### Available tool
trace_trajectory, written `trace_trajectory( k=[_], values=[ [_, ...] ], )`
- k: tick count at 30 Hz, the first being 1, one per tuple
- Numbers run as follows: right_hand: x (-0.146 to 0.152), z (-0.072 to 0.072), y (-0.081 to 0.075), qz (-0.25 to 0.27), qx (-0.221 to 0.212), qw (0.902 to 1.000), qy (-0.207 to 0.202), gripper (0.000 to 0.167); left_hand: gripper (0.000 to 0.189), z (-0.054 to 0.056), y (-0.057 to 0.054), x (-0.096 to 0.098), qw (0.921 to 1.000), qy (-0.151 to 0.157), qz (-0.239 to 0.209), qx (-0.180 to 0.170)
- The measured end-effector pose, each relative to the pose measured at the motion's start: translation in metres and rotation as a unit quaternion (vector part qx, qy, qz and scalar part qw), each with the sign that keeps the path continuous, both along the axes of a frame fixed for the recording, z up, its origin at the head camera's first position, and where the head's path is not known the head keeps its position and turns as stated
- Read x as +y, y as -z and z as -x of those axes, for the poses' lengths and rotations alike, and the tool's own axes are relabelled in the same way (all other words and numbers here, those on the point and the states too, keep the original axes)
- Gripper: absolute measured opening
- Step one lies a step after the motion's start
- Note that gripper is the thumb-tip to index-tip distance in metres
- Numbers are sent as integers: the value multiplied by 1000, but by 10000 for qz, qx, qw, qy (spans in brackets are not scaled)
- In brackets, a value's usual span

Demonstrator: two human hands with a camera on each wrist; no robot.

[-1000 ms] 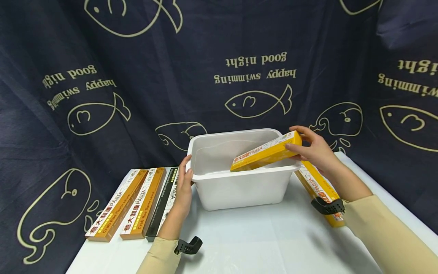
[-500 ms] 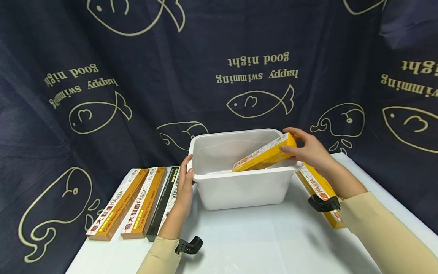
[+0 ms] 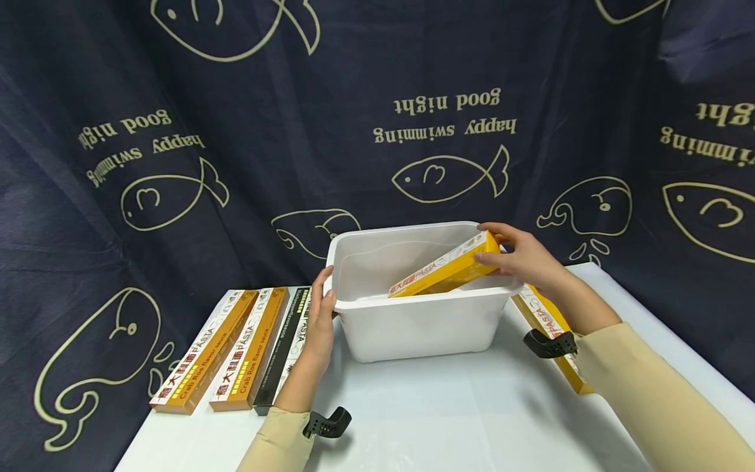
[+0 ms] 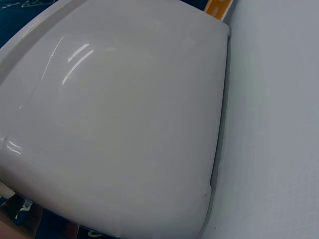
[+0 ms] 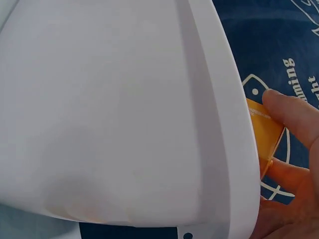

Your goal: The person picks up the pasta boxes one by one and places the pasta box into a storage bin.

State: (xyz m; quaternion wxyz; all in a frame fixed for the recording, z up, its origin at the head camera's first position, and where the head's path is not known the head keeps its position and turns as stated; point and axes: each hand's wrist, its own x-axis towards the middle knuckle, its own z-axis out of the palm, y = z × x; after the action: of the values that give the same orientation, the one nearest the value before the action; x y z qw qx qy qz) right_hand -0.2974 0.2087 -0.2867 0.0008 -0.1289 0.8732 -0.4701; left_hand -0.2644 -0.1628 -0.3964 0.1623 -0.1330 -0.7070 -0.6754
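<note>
A white plastic bin [image 3: 413,328] stands mid-table, its mouth facing up. My left hand [image 3: 322,321] grips its left rim, thumb and fingers on either side. In my right hand [image 3: 522,255] is the end of a yellow pasta box [image 3: 451,269], pinched between thumb and fingers. The box slants down to the left into the bin, its lower end hidden behind the front wall. In the right wrist view, that yellow box end shows past the bin's rim, the thumb on its edge. The left wrist view is filled mostly by the bin's outer wall [image 4: 129,114].
To the left lie two brown crab roe pasta boxes [image 3: 203,354] [image 3: 250,351] and a black pasta box [image 3: 283,354], partly behind the left arm. Another yellow pasta box [image 3: 551,328] lies right of the bin, under the right forearm. A dark fish-print cloth [image 3: 330,131] hangs behind.
My right hand has moved left and slightly inward, and the yellow pasta box has slid further down into the bin. The left hand stays on the rim.
</note>
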Motion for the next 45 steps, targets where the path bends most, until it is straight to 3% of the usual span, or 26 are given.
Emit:
trace_trajectory(
  k=[4, 10, 17, 26, 33, 45],
  values=[
    [0, 2, -1, -314, 89, 9995, -12, 77, 55, 0, 0, 1, 10000, 8, -30, 58],
    [2, 5, -3, -1113, 560, 9922, 17, 78, 55, 2, 0, 2, 10000, 3, 18, 16],
    [3, 13, -5, -1465, 1167, 9823, -19, 74, 55, 1, -1, 1, 10000, 21, 70, -14],
    [9, 25, -1, -1454, 812, 9857, 265, 75, 57, 2, -2, 0, 9999, -12, 108, -66],
    [7, 34, 7, -1253, 601, 9902, 108, 76, 57, 2, 0, -1, 9999, -13, 112, -91],
    [-1, 47, 18, -1352, 355, 9902, 6, 77, 56, 2, 0, -2, 9999, 55, 50, -70]
  ],
)
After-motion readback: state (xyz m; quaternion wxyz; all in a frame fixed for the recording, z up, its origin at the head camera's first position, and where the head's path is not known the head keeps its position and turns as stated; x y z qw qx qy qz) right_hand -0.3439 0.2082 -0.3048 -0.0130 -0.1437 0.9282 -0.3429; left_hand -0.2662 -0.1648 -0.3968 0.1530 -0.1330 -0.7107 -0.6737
